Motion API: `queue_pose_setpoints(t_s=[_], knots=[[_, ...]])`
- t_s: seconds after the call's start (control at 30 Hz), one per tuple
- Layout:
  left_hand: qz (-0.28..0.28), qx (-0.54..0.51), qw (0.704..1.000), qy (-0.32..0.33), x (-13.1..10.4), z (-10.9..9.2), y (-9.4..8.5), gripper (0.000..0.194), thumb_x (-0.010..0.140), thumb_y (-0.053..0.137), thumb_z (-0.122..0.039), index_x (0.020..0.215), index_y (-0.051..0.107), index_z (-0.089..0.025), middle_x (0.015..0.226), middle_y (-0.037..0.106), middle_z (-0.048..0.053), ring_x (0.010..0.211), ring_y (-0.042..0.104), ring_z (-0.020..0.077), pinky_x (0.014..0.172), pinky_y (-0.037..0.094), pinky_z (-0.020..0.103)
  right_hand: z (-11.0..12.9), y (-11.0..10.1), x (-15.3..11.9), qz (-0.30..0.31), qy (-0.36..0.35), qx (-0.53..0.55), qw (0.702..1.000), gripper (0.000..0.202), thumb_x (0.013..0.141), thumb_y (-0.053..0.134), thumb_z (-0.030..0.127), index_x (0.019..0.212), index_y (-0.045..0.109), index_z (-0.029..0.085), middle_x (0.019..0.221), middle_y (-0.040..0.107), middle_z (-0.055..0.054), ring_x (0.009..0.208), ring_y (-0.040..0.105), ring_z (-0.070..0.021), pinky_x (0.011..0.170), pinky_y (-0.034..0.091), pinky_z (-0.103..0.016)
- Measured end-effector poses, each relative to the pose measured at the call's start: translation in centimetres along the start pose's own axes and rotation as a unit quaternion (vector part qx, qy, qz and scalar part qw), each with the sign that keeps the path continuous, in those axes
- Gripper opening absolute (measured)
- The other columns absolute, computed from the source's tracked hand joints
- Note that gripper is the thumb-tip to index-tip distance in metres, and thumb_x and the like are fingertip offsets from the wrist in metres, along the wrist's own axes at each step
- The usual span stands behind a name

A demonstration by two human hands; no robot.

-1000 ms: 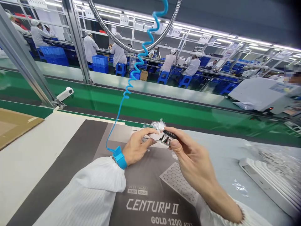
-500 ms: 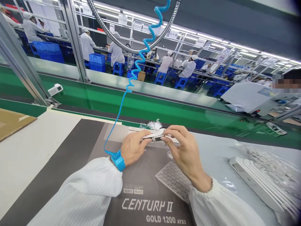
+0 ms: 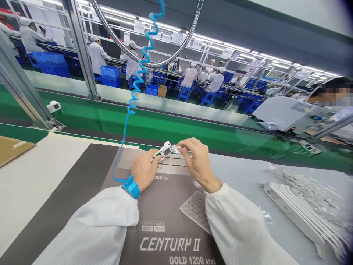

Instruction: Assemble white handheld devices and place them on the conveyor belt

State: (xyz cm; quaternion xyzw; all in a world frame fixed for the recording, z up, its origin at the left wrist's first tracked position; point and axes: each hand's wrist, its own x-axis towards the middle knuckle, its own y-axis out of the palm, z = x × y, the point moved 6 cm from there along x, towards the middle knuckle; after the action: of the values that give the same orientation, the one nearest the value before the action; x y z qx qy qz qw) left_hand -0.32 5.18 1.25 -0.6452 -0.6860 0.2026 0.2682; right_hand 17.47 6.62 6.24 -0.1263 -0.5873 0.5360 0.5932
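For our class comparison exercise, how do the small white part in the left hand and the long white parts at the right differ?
The small part is held in the left hand; the long parts lie close together on the pale sheet. The small part is short, with a dark rectangle; the long parts stretch much farther. Both are mainly white.
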Motion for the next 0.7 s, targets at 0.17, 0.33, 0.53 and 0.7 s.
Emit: queue_pose_setpoints(t_s=[0.17,0.33,0.53,0.7], knots=[[0.03,0.046,0.998,0.035,-0.6,-1.1,0.9,0.031,0.094,0.047,-0.035,0.116,0.068,-0.029,0.095,0.074,0.005,0.083,0.067,0.0229,0.068,0.04,0.029,2.6,1.4,-0.4,0.024,-0.109,-0.108,0.988,0.019,0.099,0.047,0.026,0.089,0.063,0.024,0.099,0.071,-0.002,0.088,0.055,-0.0182,0.087,0.027,-0.039],[-0.038,0.08,0.994,-0.065,0.2,0.9,-0.8,0.034,0.094,0.044,-0.039,0.114,0.068,-0.025,0.099,0.075,0.009,0.094,0.067,0.0275,0.072,0.042,0.031,1.7,2.1,-1.1,0.064,-0.091,-0.075,0.991,0.022,0.1,0.041,0.019,0.085,0.057,0.023,0.094,0.069,-0.001,0.091,0.055,-0.0165,0.094,0.027,-0.037],[-0.025,0.07,0.993,-0.095,0.8,1.1,-2.2,0.042,0.091,0.042,-0.047,0.117,0.065,-0.024,0.076,0.073,0.003,0.082,0.067,0.0266,0.07,0.041,0.029,-6.2,2.5,-0.7,0.102,0.172,-0.164,0.966,0.016,0.096,0.049,0.027,0.087,0.06,0.019,0.096,0.066,-0.009,0.095,0.056,-0.0239,0.081,0.035,-0.036],[0.023,0.095,0.986,-0.135,0.7,0.5,-2.2,0.043,0.091,0.043,-0.047,0.123,0.061,-0.025,0.062,0.068,-0.003,0.087,0.066,0.0263,0.069,0.038,0.026,-8.2,-0.4,-3.2,0.08,0.182,-0.203,0.959,0.017,0.096,0.051,0.032,0.111,0.058,0.027,0.116,0.062,0.0,0.107,0.056,-0.0152,0.087,0.037,-0.029]])
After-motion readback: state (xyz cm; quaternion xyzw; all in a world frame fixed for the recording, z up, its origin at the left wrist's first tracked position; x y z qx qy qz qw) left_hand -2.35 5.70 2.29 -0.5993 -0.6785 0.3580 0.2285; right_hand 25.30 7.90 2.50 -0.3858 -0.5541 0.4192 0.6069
